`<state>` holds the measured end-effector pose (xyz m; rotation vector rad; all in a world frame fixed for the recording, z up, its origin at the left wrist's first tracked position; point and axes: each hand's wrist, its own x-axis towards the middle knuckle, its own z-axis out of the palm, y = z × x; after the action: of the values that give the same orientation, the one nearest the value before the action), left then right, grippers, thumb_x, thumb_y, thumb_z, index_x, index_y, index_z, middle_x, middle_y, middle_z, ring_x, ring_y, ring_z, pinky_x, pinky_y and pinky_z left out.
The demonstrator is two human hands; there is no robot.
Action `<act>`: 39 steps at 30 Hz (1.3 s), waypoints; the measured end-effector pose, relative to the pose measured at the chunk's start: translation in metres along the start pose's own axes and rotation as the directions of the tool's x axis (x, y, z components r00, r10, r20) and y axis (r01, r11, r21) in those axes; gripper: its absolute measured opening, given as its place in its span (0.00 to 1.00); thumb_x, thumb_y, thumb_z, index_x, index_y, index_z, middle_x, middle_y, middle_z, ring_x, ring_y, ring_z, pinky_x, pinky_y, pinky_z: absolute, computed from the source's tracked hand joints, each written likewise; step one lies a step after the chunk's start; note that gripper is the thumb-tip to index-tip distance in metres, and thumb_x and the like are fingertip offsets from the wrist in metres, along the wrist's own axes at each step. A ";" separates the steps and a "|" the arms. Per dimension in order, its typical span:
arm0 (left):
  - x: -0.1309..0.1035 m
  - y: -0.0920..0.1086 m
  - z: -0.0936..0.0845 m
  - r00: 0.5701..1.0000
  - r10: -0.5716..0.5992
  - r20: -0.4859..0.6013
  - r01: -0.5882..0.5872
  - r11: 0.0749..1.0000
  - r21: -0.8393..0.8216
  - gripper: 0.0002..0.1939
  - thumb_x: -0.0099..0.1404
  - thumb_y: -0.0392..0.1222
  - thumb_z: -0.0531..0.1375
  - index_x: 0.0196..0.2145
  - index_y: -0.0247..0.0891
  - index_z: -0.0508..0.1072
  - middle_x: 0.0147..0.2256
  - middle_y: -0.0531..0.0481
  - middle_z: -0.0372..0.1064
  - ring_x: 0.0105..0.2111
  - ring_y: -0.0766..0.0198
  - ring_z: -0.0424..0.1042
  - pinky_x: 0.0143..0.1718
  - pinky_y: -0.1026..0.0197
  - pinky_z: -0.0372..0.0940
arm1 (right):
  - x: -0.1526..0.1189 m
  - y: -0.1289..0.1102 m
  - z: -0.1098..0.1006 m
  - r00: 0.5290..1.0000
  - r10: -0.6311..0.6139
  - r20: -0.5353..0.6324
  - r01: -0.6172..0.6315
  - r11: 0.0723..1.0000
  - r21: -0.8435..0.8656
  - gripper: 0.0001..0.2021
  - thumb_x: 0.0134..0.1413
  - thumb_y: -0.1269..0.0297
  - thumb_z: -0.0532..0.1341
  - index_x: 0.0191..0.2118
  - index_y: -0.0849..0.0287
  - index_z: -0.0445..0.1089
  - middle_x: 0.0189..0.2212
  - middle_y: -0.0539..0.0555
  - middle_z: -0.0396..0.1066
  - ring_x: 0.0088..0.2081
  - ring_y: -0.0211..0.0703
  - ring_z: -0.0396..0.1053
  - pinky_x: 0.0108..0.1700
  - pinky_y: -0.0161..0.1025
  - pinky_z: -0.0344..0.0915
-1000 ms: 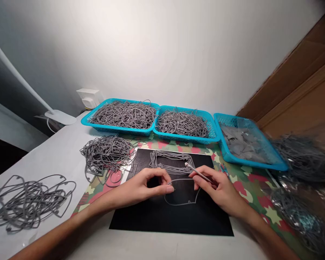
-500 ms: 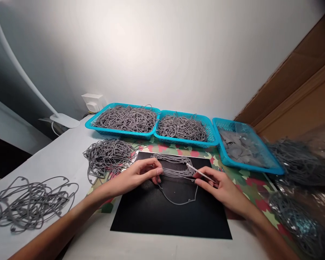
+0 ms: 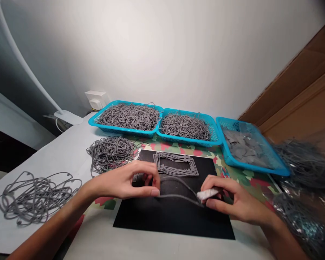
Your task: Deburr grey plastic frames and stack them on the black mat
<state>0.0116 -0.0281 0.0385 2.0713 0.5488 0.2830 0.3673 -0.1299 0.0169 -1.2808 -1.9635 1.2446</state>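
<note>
A thin grey rubber sealing ring (image 3: 176,196) is stretched in a loop between my hands above the black mat (image 3: 173,220). My left hand (image 3: 141,179) pinches its left end between thumb and fingers. At the loop's right end, my right hand (image 3: 227,198) grips a wad of white cloth or tissue (image 3: 207,195) that touches the ring. Whether the right fingers also hold the ring itself, I cannot tell. Just beyond my hands, a stack of similar rings (image 3: 177,172) lies on the mat in a rough rectangle.
Two blue baskets (image 3: 124,130) (image 3: 189,141) full of grey rings stand along the wall. A third blue basket (image 3: 256,167) holds bagged grey pieces. Loose ring heaps (image 3: 111,153) (image 3: 39,198) lie at left. Plastic bags (image 3: 298,220) sit at right, near cardboard (image 3: 300,90).
Both hands have come nearer, away from the stacked rings, and the right has moved rightward. The ring that hung low is now drawn out between them, with the white wad against its right end.
</note>
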 end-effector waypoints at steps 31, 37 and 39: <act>-0.002 -0.014 -0.004 0.966 -0.240 0.093 0.231 0.968 0.100 0.13 0.79 0.53 0.61 0.41 0.41 0.77 0.32 0.54 0.70 0.30 0.63 0.65 0.30 0.62 0.58 | 0.012 0.009 0.016 0.997 0.056 -0.044 -0.068 0.942 -0.328 0.12 0.82 0.52 0.56 0.45 0.50 0.70 0.43 0.51 0.74 0.42 0.48 0.71 0.46 0.43 0.64; -0.005 -0.011 -0.004 0.981 -0.191 0.011 0.189 0.977 0.098 0.10 0.77 0.48 0.63 0.40 0.41 0.76 0.39 0.51 0.74 0.36 0.61 0.68 0.36 0.62 0.62 | 0.011 0.010 0.016 0.988 0.031 -0.150 -0.062 0.975 -0.213 0.10 0.79 0.52 0.61 0.45 0.50 0.72 0.41 0.51 0.74 0.40 0.46 0.70 0.42 0.43 0.63; -0.007 -0.006 -0.006 0.992 -0.118 -0.040 0.121 0.989 0.090 0.08 0.76 0.46 0.63 0.40 0.41 0.77 0.40 0.50 0.76 0.39 0.60 0.70 0.41 0.61 0.64 | 0.007 0.007 0.015 0.975 -0.015 -0.220 -0.010 0.993 -0.113 0.10 0.77 0.51 0.63 0.44 0.50 0.73 0.40 0.52 0.73 0.40 0.46 0.70 0.41 0.43 0.64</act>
<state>0.0013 -0.0242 0.0369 2.1154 0.7162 0.2267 0.3561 -0.1289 0.0033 -1.4066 -1.8968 0.9545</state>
